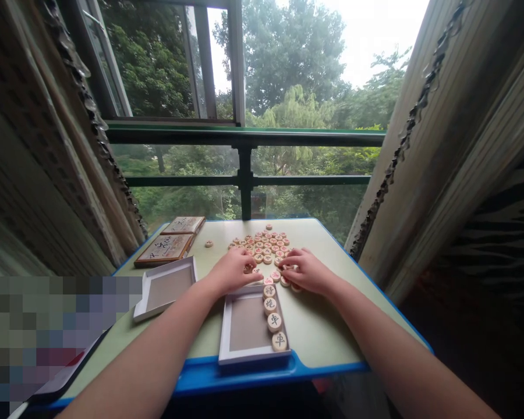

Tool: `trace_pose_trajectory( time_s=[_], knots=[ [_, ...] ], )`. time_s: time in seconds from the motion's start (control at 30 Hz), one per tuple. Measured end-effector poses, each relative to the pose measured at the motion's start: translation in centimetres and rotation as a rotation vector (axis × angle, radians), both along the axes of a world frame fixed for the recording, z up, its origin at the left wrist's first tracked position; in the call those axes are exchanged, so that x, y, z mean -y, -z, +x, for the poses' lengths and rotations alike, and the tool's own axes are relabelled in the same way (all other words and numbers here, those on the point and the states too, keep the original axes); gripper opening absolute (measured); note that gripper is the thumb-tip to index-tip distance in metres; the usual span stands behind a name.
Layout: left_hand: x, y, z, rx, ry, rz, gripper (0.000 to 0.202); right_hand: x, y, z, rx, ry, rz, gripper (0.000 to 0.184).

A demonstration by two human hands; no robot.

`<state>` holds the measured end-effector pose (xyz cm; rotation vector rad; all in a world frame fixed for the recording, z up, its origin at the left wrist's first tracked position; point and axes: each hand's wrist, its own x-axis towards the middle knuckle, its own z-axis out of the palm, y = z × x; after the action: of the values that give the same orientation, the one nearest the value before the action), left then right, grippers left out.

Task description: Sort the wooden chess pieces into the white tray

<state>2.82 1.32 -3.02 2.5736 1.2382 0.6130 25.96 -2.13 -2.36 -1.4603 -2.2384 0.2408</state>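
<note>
Green trees fill the window behind a dark rail point(244, 135), and below it stands a small pale tabletop point(332, 326) with a raised blue rim. At the centre of the frame lies a loose heap of discs point(266, 241): round, flat, pale wood, smooth-faced, each stamped with a red or dark character. The left hand point(233, 269) and the right hand point(308, 269) rest palm down on the near edge of that heap, fingers curved over several discs; the fingertips are hidden, so I cannot tell whether either grip is closed on a disc or only lying on them. Just below the hands sits a shallow rectangular tray point(248, 323), white-rimmed with a dull grey-brown floor. A row point(274, 322) of four discs lies face up along its right wall, one touching the next; the rest of the floor is bare. By that showing the filling looks barely begun, with most discs out on the tabletop. Left of centre, a second tray point(166, 288) of the same make lies tilted and without discs. Beyond it, a folded board point(170, 247) with printed faces lies flat, and a stray disc point(208, 244) sits apart, between the board and the heap.
</note>
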Motion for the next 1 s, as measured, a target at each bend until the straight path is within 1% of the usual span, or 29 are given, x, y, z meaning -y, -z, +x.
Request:
trace_pose_trajectory(
  time_s=[0.07,0.17,0.23,0.33,0.4,0.53,0.6,0.67,0.73,0.8,0.87,0.93,1.0],
  knots=[
    [-0.1,-0.1,-0.2,0.030,0.008,-0.028,0.031,0.1,0.0,-0.2,0.006,-0.014,-0.007,0.019],
    [-0.1,-0.4,-0.5,0.065,0.047,-0.085,0.026,0.2,0.0,-0.4,-0.008,0.038,0.004,0.017],
    [-0.1,-0.5,-0.6,0.054,0.064,-0.091,0.026,0.2,0.0,-0.4,-0.013,0.084,-0.010,0.017],
    [-0.2,-0.4,-0.4,0.031,0.061,-0.061,0.027,0.0,0.1,-0.6,-0.002,0.139,-0.044,0.019],
    [-0.3,-0.2,-0.1,0.030,0.049,-0.028,0.026,-0.2,0.3,-0.7,0.013,0.163,-0.035,0.020],
    [-0.5,0.1,0.3,0.022,0.022,0.014,0.026,-0.4,0.4,-0.9,0.056,0.170,-0.003,0.018],
    [-0.5,0.2,0.3,0.005,0.019,0.013,0.026,-0.4,0.3,-0.9,0.021,0.163,0.027,0.017],
    [-0.5,0.3,0.2,-0.004,0.002,0.019,0.026,-0.3,0.0,-0.8,-0.077,0.147,0.046,0.016],
    [-0.5,0.3,0.1,0.004,-0.024,0.031,0.027,0.0,-0.4,-0.6,-0.218,0.128,-0.002,0.018],
    [-0.4,0.4,0.0,0.020,-0.040,0.032,0.027,0.4,-0.8,-0.5,-0.404,0.124,-0.133,0.022],
    [-0.3,0.3,0.0,0.040,-0.042,0.034,0.025,0.8,-1.3,-0.6,-0.623,0.120,-0.299,0.025],
    [-0.1,0.2,0.1,0.064,-0.049,0.045,0.022,1.1,-1.6,-0.7,-0.845,0.091,-0.447,0.023],
    [0.1,0.0,0.0,0.093,-0.065,0.062,0.021,1.3,-1.9,-0.9,-1.029,0.048,-0.559,0.019]
  ],
)
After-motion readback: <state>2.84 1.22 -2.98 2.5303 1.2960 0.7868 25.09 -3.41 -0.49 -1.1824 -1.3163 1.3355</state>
